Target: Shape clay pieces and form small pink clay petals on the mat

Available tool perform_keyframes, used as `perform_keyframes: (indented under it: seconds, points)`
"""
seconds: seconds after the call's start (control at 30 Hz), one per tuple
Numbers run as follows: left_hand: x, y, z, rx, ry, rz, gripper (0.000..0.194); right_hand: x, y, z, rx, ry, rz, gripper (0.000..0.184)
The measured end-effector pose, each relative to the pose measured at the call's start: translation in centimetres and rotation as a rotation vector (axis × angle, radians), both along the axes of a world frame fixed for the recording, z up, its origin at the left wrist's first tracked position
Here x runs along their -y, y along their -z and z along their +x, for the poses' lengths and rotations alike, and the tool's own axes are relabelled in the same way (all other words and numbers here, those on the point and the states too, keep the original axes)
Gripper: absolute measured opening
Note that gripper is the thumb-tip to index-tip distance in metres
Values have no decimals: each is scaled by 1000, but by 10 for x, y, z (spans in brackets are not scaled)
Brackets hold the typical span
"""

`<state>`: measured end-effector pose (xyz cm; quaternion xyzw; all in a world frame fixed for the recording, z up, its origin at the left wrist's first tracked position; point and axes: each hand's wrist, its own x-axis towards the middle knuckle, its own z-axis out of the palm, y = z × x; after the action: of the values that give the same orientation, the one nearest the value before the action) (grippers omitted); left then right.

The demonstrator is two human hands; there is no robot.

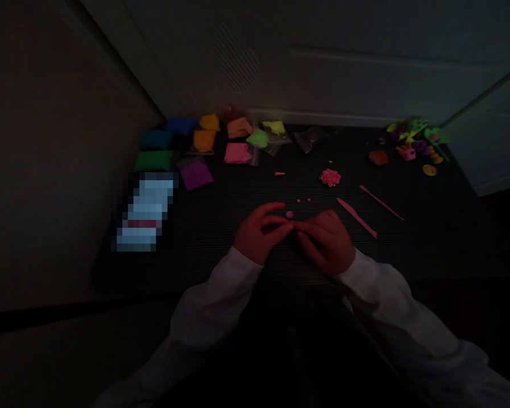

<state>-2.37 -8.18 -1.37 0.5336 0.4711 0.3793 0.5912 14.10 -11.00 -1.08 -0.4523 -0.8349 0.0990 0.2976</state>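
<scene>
My left hand (pixel 260 231) is over the dark tabletop, its thumb and fingertips drawn together at a small spot. Right there my right hand (pixel 328 241) meets it, index finger stretched to the left fingertips and the other fingers curled. Whatever lies between the fingertips is too small and dim to make out. Just beyond them sits a small flat pink disc (pixel 289 215), with two tiny pink balls (pixel 303 200) behind it. A pink modelling knife (pixel 357 218) lies right of my right hand, beside a thin pink stick tool (pixel 381 203). Farther back is a ruffled pink clay flower (pixel 330 177).
Along the back left stand several coloured clay packets, among them a purple one (pixel 196 173) and a pink one (pixel 237 153). A lit phone (pixel 147 212) lies at the left. Colourful clay flowers (pixel 412 139) and a reddish-brown lump (pixel 378 157) are at the back right, near the white wall.
</scene>
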Motion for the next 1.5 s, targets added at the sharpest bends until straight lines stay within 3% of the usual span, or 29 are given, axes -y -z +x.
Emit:
perform_keyframes:
  seconds: [0.17, 0.67, 0.83, 1.0, 1.17, 1.5]
  points:
    - [0, 2, -1, -8, 18, 15, 44, 2, -4, 2, -121, 2, -84, 28]
    - [4, 5, -5, -140, -106, 263, 39, 1, -3, 2, -158, 90, -92, 25]
    - [4, 5, -4, -188, -42, 305, 34, 0, -2, 1, -166, 80, -131, 23]
    - [5, 3, -2, -257, 15, 361, 17, -2, -1, 0, -187, 73, -151, 17]
    - [5, 3, -1, -260, 54, 342, 34, -2, -1, 0, -197, 86, -158, 14]
    - [7, 1, 0, -350, 58, 376, 30, -3, 1, 0, -169, 91, -146, 14]
